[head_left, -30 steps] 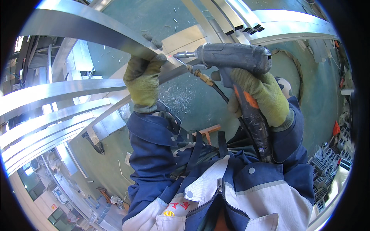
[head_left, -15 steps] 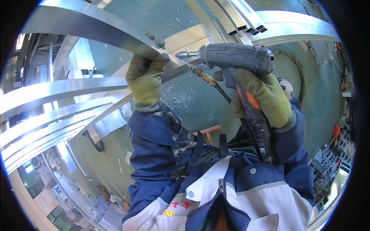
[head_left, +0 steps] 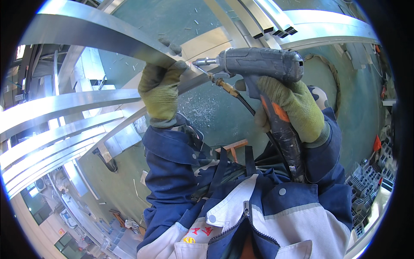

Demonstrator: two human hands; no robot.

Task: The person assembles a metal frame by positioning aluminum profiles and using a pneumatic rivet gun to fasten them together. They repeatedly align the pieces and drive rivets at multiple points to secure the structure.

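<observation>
My left hand (head_left: 161,93), in a yellow-green glove, is wrapped round the end of a long silver metal bar (head_left: 105,39); grey-tipped fingers show on its far side. That end meets a flat metal rail (head_left: 194,84). In my gloved right hand (head_left: 295,108) is a dark power drill (head_left: 261,64) with an orange patch on its grip. The drill lies level, its silver chuck pointing left at the joint beside my left thumb. A thin brass-fitted nozzle (head_left: 226,87) on a black hose runs below the chuck, its tip close to the bit. Whether the bit touches metal I cannot tell.
Several parallel silver bars (head_left: 64,103) extend to the left. Stacked rectangular tubes (head_left: 254,21) lie at the far side, near a wide metal beam (head_left: 330,28). Metal shavings (head_left: 200,110) litter the green floor. Cut profiles (head_left: 373,185) are piled at the right, with a hose (head_left: 334,77) beyond my right hand.
The drill and my right hand have shifted slightly left. My left hand and the bar appear a little further left too, with the grip unchanged.
</observation>
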